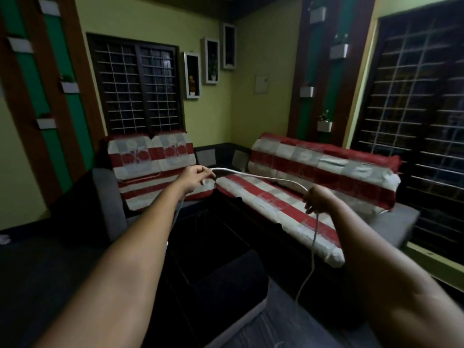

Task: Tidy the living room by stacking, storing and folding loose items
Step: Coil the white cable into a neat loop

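A thin white cable (261, 177) stretches in a shallow arc between both hands, held out at arm's length in front of the sofas. My left hand (194, 178) pinches one end of the arc with fingertips. My right hand (316, 198) grips the other end, fingers curled round it. From the right hand the cable hangs straight down towards the floor; another strand drops below the left wrist along my forearm.
A corner sofa stands ahead, with red-and-white striped covers on the left (153, 169) and right (321, 187) sections. A dark ottoman (226, 280) sits low in front. Barred windows (136, 86) line the walls. A small white scrap (4, 239) lies on the floor at left.
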### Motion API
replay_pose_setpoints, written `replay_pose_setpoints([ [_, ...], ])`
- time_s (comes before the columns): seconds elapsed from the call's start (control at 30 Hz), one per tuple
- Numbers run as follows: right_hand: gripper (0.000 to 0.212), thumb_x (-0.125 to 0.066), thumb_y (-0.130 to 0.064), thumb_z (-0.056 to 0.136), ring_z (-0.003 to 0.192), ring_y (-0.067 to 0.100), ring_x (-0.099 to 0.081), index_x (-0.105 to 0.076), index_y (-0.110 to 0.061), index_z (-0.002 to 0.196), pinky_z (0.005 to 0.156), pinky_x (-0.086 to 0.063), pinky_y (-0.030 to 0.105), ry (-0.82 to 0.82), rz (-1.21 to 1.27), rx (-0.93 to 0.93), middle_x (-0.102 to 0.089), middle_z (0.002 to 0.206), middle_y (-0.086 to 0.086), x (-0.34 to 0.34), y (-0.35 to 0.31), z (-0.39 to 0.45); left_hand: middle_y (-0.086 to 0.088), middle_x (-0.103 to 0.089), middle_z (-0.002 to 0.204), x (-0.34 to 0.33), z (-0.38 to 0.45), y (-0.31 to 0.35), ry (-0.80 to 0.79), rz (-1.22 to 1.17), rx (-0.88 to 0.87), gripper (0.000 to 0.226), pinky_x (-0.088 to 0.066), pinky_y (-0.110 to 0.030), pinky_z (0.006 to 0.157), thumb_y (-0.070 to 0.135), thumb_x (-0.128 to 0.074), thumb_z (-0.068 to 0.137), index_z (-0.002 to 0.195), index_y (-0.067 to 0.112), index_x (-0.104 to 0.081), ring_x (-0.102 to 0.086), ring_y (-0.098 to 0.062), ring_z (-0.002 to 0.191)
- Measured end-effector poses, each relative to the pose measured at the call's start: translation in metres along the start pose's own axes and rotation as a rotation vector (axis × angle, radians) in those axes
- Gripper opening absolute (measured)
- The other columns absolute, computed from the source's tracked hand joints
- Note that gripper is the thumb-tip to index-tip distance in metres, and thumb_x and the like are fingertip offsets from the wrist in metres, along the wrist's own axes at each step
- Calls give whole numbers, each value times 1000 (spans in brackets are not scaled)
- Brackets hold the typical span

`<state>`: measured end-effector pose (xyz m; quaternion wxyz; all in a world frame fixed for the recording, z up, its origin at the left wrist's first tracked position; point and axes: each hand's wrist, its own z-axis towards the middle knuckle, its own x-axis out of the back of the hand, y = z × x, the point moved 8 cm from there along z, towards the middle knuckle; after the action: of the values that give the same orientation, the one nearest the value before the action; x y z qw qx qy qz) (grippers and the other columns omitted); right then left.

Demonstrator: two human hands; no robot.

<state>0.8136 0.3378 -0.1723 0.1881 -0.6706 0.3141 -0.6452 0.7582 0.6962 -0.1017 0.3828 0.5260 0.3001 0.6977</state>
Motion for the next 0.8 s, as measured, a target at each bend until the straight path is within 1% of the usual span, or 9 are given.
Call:
replay_pose_setpoints([
  [0.07,17,-51,-5,93,35,11,-56,-63,7,97,44,-49,23,-72,-18,-35,-59,64,9,-23,0,-3,1,-44,62,-7,6,12,-59,-28,-51,24,-25,-8,36,20,-44,101,102,7,-64,-37,1,31],
  [0.13,8,-58,-4,90,41,15,-54,-58,0,83,48,-45,25,-145,68,18,-55,62,10,-42,-21,-14,0,-45,62,-21,13,24,-155,-16,-93,26,-27,-10,39,23,-46,101,104,8,-66,-37,1,37],
  [0.23,20,-72,-16,84,60,12,-50,-63,-7,99,52,-44,23,-197,288,222,-55,75,3,-49,-81,-37,12,-58,61,-47,20,47,-277,-58,-179,20,-34,-12,49,22,-51,98,98,11,-68,-42,1,50],
  [0.3,30,-74,-27,82,56,7,-43,-66,-13,107,51,-37,22,-202,338,360,-53,74,-3,-46,-117,-53,12,-62,70,-64,24,60,-333,-63,-218,16,-37,-9,52,20,-56,96,97,9,-67,-47,0,57],
  [0.4,21,-70,-36,84,55,10,-36,-72,-20,98,51,-32,24,-232,315,480,-52,72,0,-41,-148,-73,6,-57,69,-72,26,62,-351,-72,-204,20,-36,-10,46,28,-61,92,97,9,-63,-47,-4,57],
  [0.47,24,-67,-40,85,56,9,-39,-72,-17,91,52,-32,22,-207,335,491,-57,69,-4,-30,-147,-79,4,-49,62,-68,27,48,-355,-133,-152,25,-33,-13,43,36,-60,91,87,11,-61,-41,-6,52],
  [0.57,21,-60,-29,92,49,0,-41,-70,-11,92,45,-34,12,-138,391,491,-56,60,-11,-10,-131,-77,2,-45,59,-72,22,22,-403,-178,-124,32,-31,-16,46,39,-59,91,73,13,-57,-38,-8,50],
  [0.7,28,-58,-41,92,56,9,-36,-74,-20,100,48,-31,19,-14,533,495,-65,88,5,12,-95,-60,5,-45,56,-90,10,-28,-462,-20,-47,41,-33,-18,50,48,-57,90,64,17,-53,-40,-6,50],
  [0.8,32,-56,-37,93,57,10,-34,-70,-9,100,51,-29,22,7,580,434,-54,75,7,18,-69,-51,6,-38,53,-101,8,-51,-478,-121,16,43,-28,-19,43,57,-57,86,62,21,-50,-34,-8,44],
])
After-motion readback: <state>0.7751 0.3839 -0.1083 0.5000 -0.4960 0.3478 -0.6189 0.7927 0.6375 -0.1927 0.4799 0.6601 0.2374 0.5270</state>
